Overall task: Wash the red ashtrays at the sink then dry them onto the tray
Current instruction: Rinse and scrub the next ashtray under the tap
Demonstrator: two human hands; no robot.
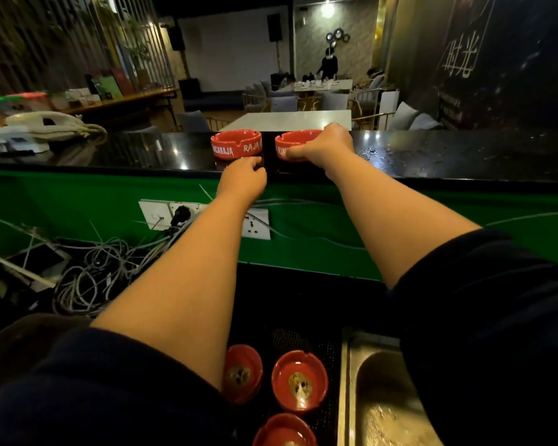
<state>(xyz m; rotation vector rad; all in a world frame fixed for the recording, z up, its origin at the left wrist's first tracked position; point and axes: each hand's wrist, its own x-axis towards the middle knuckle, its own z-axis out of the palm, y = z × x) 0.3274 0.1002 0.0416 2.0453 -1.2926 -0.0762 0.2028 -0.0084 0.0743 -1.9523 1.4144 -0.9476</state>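
Head view looks down both bare forearms, stretched away toward a glossy black counter [432, 156] across the middle of the frame. Two red ashtrays sit side by side on it, just above centre. The right hand [324, 144] lies over the right-hand ashtray [287, 146], thumb against its near wall and fingers curled over the far rim, gripping it. The left hand [244, 180] is just below and in front of the left-hand ashtray [236, 144]; its fingertips reach the counter edge at the base of that ashtray, fingers loosely bent and holding nothing, and whether they touch the ashtray I cannot tell. At the bottom centre three more red ashtrays [299, 381] with dirty middles rest on a dark perforated tray [331, 346], one partly hidden by the left arm. A steel sink [377, 397] lies at the lower right, beside the tray. Green panelling with a wall socket [203, 217] and tangled cables [91, 278] fills the left middle.
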